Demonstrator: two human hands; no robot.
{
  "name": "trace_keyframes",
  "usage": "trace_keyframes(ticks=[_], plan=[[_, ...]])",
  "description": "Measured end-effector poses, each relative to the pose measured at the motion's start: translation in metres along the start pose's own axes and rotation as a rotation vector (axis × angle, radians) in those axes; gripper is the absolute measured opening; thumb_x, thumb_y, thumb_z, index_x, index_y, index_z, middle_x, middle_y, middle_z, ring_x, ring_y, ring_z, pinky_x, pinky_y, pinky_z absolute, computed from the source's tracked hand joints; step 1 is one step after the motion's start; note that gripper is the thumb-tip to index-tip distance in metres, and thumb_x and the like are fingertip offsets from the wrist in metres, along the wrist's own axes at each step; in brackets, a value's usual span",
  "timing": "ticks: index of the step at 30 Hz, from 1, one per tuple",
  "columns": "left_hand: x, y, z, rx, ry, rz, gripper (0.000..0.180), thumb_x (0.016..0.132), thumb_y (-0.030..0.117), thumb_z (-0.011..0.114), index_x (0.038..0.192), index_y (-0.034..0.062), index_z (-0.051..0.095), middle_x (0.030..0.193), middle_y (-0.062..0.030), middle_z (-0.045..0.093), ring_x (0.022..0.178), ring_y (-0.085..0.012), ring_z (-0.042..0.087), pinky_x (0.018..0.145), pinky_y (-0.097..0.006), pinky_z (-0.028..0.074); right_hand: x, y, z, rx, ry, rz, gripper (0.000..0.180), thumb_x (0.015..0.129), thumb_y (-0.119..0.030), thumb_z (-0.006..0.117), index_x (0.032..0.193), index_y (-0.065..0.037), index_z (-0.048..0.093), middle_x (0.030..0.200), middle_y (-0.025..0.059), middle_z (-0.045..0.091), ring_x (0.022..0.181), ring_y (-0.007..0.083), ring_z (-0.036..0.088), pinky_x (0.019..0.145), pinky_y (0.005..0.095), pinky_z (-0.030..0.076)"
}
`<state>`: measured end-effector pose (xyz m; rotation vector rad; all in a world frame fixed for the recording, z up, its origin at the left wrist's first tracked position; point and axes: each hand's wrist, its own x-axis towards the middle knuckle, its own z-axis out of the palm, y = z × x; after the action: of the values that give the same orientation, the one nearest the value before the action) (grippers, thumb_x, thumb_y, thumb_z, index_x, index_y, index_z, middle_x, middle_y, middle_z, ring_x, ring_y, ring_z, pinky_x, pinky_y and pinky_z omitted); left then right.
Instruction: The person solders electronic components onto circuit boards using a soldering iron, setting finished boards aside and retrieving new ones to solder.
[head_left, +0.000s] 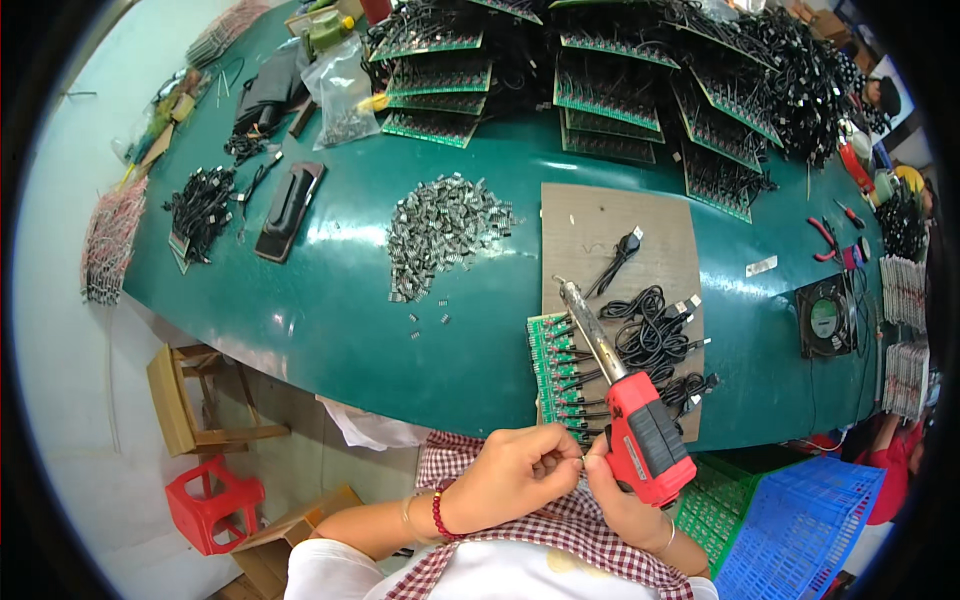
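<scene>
My right hand (628,508) holds a soldering gun (648,438) with a red and black handle, its metal barrel slanting up and left over the board. Closed in a pinch, my left hand (520,475) meets my right fingertips at the table's front edge. Whatever is between those fingertips is too small to make out. Beside them lies a green circuit board strip (556,375) with black cables joined along it. The coiled cables (648,325) with USB plugs rest on a brown cardboard sheet (620,215).
A pile of small metal parts (440,230) lies left of the cardboard. Stacked green boards with cables (610,95) fill the back. A small fan (826,316) and red-handled pliers (824,240) sit right; a blue crate (805,525) stands below the table's right edge.
</scene>
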<state>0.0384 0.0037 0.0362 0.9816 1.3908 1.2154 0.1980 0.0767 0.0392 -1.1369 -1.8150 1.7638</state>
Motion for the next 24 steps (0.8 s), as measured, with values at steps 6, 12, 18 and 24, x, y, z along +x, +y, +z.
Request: trace_keyframes(ticks=[6, 12, 18, 24], plan=[[0.013, -0.021, -0.031, -0.236, 0.036, -0.251, 0.005, 0.082, 0.007, 0.059, 0.081, 0.0014, 0.058, 0.071, -0.0022, 0.062, 0.059, -0.0056, 0.055, 0.050, -0.018, 0.043, 0.002, 0.005, -0.018, 0.084, 0.015, -0.080, 0.028, 0.084, -0.015, 0.061, 0.104, 0.002, 0.050, 0.077, 0.0051, 0.054, 0.066, 0.0129, 0.053, 0.061, 0.0277, 0.045], [0.036, -0.030, -0.061, -0.246, 0.019, -0.444, 0.010, 0.085, 0.011, 0.057, 0.081, 0.0011, 0.056, 0.069, -0.0026, 0.059, 0.054, -0.0049, 0.052, 0.046, -0.017, 0.038, -0.013, 0.022, -0.051, 0.248, 0.166, -0.100, 0.062, 0.084, -0.034, 0.064, 0.124, 0.006, 0.039, 0.061, 0.0056, 0.049, 0.048, 0.0123, 0.047, 0.049, 0.0271, 0.046], [0.043, -0.033, -0.061, -0.244, -0.028, -0.455, 0.011, 0.085, 0.010, 0.056, 0.083, -0.0002, 0.057, 0.069, -0.0036, 0.059, 0.054, -0.0051, 0.053, 0.047, -0.017, 0.039, -0.030, 0.038, -0.060, 0.302, 0.125, -0.062, 0.054, 0.085, -0.032, 0.063, 0.118, 0.006, 0.043, 0.057, 0.0063, 0.049, 0.043, 0.0118, 0.045, 0.045, 0.0266, 0.043], [0.051, -0.034, -0.063, -0.216, -0.066, -0.471, 0.011, 0.085, 0.010, 0.056, 0.083, -0.0005, 0.056, 0.067, -0.0036, 0.058, 0.051, -0.0052, 0.052, 0.045, -0.017, 0.039, -0.035, 0.047, -0.063, 0.245, 0.006, 0.000, 0.043, 0.086, -0.026, 0.060, 0.114, 0.003, 0.044, 0.058, 0.0067, 0.049, 0.045, 0.0122, 0.044, 0.046, 0.0273, 0.042]])
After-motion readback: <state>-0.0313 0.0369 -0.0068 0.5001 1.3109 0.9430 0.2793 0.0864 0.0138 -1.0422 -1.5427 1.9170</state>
